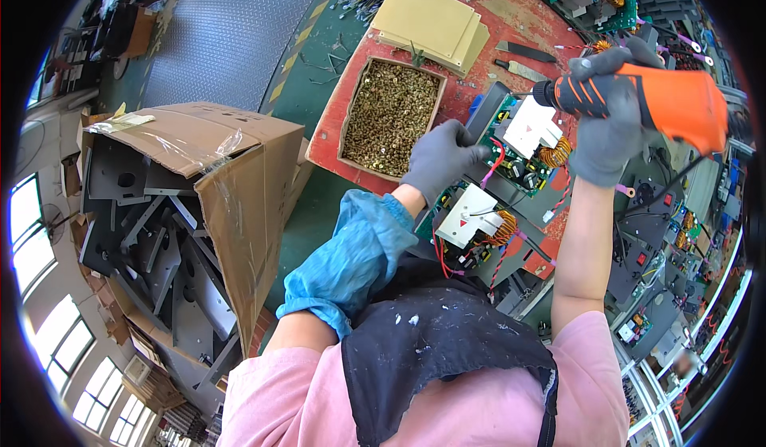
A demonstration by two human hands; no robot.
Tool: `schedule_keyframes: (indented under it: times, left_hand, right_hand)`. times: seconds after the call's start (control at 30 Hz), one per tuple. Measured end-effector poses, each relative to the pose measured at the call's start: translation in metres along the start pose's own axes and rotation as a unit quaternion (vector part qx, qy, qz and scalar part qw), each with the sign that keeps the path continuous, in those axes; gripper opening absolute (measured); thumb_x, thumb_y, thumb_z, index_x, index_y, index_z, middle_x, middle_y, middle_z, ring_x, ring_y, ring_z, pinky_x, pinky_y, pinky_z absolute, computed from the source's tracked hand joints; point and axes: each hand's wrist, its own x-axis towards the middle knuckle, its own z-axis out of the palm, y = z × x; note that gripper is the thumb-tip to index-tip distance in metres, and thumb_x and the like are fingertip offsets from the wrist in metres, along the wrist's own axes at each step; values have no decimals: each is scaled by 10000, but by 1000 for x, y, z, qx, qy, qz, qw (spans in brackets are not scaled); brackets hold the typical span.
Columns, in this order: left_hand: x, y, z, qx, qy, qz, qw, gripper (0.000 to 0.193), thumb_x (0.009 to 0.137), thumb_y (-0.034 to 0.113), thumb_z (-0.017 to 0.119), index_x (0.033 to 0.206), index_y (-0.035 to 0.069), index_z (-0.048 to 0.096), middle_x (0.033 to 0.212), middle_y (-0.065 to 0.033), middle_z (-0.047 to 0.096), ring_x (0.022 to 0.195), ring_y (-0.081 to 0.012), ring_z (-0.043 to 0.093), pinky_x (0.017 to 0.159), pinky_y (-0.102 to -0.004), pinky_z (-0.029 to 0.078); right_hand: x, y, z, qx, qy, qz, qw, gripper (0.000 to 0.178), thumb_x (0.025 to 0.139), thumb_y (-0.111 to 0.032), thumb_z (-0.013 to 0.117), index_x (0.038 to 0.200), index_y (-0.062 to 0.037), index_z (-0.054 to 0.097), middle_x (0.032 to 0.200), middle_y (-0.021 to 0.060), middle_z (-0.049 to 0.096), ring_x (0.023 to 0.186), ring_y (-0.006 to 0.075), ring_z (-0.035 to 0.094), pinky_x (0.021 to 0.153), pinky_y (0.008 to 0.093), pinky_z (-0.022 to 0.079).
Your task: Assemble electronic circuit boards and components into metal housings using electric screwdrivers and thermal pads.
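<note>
My right hand (610, 120), in a dark grey glove, is wrapped round an orange and black power screwdriver (678, 106). Its black nose points left, above a green circuit board (523, 172) with a white plate (531, 126) and a copper coil. At the left edge of that board, my gloved left hand (443, 158) has its fingers curled in; whatever they hold is hidden. Nearer to me lies a second circuit board assembly with a white plate (471, 217) and red wires. Left of my left hand stands a shallow box of small brass-coloured screws (391, 112).
The red worktable (327, 140) carries stacked yellowish sheets (427, 20) and two flat blade-like tools (527, 51). A large cardboard box (255, 208) of dark metal brackets (171, 248) stands at left. More board assemblies (638, 327) line the right side. The screwdriver's black cable (666, 200) trails there.
</note>
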Motion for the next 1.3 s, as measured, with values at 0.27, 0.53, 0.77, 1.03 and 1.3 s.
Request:
schedule_keyframes:
  times: [0.27, 0.53, 0.77, 1.03, 1.3]
  left_hand:
    - [3, -6, 6, 181, 20, 10, 983, 370, 729, 328, 753, 962, 71, 627, 970, -111, 635, 928, -304, 624, 775, -420, 485]
    - [2, -5, 6, 193, 21, 4, 981, 366, 732, 341, 751, 955, 81, 624, 959, -103, 634, 929, -299, 624, 774, -424, 484]
    - [3, -7, 8, 193, 36, 29, 980, 365, 735, 340, 741, 930, 58, 616, 910, -127, 650, 879, -314, 634, 731, -424, 472]
    - [1, 1, 6, 208, 13, 2, 978, 385, 744, 338, 740, 1006, 78, 630, 1005, -111, 642, 955, -302, 627, 789, -424, 492]
    - [-6, -6, -16, 249, 48, 16, 967, 396, 797, 413, 684, 1057, 118, 631, 1071, -116, 631, 997, -302, 616, 827, -408, 489]
  right_hand:
    - [1, 22, 0, -45, 14, 43, 998, 439, 803, -36, 643, 1205, 23, 479, 762, 70, 584, 610, 150, 585, 494, 286, 469]
    - [-4, 28, 3, -51, 26, 47, 997, 388, 793, -23, 636, 1158, -4, 506, 730, 78, 578, 545, 116, 547, 468, 264, 443]
    - [-6, 29, 4, -81, 7, 37, 996, 335, 762, 3, 613, 1085, -32, 532, 751, 59, 593, 564, 130, 572, 483, 273, 470]
    - [0, 31, -12, -70, -27, 60, 995, 337, 774, -43, 581, 1101, 17, 527, 842, 91, 600, 731, 190, 614, 720, 390, 555]
    - [-16, -66, -4, -145, 1, -64, 987, 445, 795, -172, 613, 1168, 36, 489, 895, 129, 617, 818, 265, 639, 813, 462, 534]
